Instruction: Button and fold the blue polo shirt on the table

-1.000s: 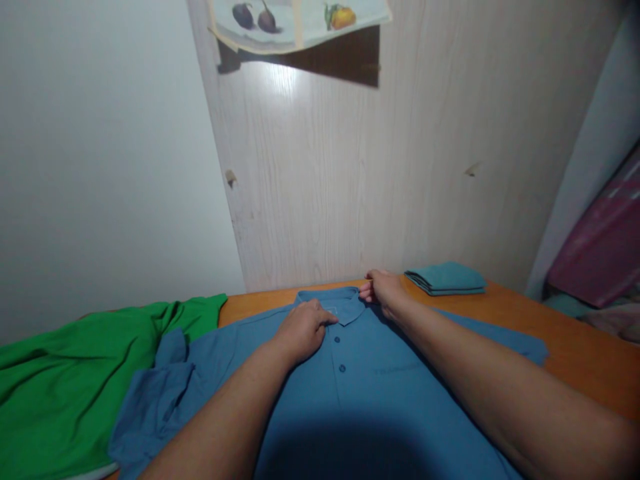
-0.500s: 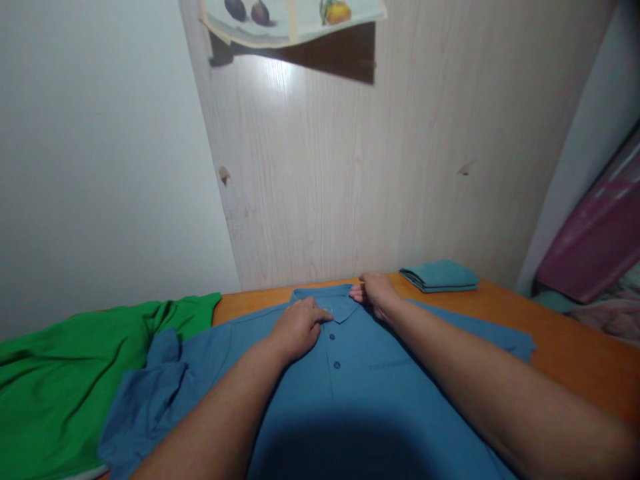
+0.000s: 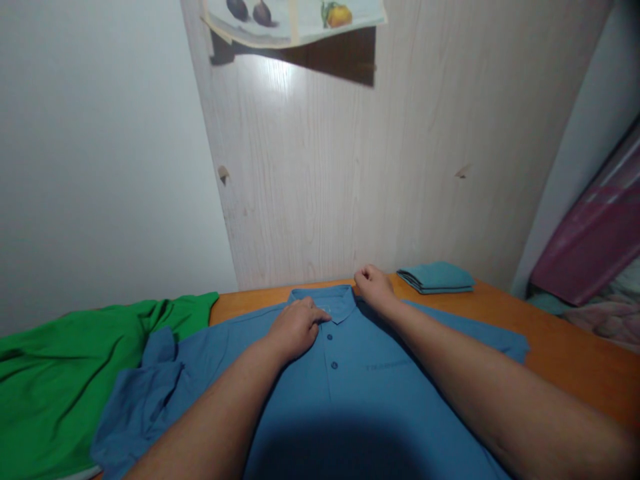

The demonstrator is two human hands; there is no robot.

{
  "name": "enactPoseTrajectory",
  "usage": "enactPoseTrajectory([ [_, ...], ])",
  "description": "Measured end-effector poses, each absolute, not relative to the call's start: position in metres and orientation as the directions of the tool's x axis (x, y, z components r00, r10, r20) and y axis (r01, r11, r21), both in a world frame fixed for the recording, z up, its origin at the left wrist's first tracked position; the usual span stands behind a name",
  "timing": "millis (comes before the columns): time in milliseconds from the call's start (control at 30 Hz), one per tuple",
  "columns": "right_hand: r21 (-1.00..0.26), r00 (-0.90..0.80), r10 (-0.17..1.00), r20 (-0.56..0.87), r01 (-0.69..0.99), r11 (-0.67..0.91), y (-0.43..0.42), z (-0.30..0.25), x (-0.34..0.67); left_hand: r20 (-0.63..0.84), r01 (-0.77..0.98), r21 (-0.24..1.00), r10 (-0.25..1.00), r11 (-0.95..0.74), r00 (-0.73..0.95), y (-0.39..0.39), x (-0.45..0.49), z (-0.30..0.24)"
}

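A blue polo shirt (image 3: 305, 400) lies spread front side up, its collar (image 3: 345, 308) pointing away from me and two dark buttons showing on the placket. My left hand (image 3: 299, 327) is on the left side of the collar, index finger stretched toward the collar tip and the other fingers curled at the fabric. Just beyond the collar's right side, my right hand (image 3: 374, 287) is raised with its fingers curled in; nothing shows in them. The shirt's left sleeve in view is crumpled, and the right one lies partly behind my right forearm.
A green garment (image 3: 65, 373) lies at the left, partly under the blue sleeve. A folded teal cloth (image 3: 437, 277) rests at the back right of the orange table (image 3: 565, 373). Behind stands a wood-grain panel (image 3: 320, 187); pink material (image 3: 590, 233) is at far right.
My right hand has come off the collar's right side, lifted slightly and curled its fingers. My left hand stays at the collar. The view has shifted slightly.
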State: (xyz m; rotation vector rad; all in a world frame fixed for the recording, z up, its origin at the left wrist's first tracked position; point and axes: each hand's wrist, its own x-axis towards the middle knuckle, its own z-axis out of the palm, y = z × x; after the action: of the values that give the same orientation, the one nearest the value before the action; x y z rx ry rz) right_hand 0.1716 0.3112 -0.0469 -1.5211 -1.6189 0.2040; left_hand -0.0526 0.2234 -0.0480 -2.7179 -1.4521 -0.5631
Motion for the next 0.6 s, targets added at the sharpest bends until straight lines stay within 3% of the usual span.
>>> enactPoseTrajectory([
  [233,-0.479,-0.057,0.944,0.324,0.851,0.215,0.309,-0.058,0.169,0.312,0.813,0.158,0.81,-0.56,0.497,0.223,-0.053,-0.049],
  [600,-0.282,-0.068,0.918,0.391,0.94,0.19,0.298,-0.057,0.16,0.319,0.805,0.153,0.799,-0.574,0.509,0.225,-0.053,-0.049],
])
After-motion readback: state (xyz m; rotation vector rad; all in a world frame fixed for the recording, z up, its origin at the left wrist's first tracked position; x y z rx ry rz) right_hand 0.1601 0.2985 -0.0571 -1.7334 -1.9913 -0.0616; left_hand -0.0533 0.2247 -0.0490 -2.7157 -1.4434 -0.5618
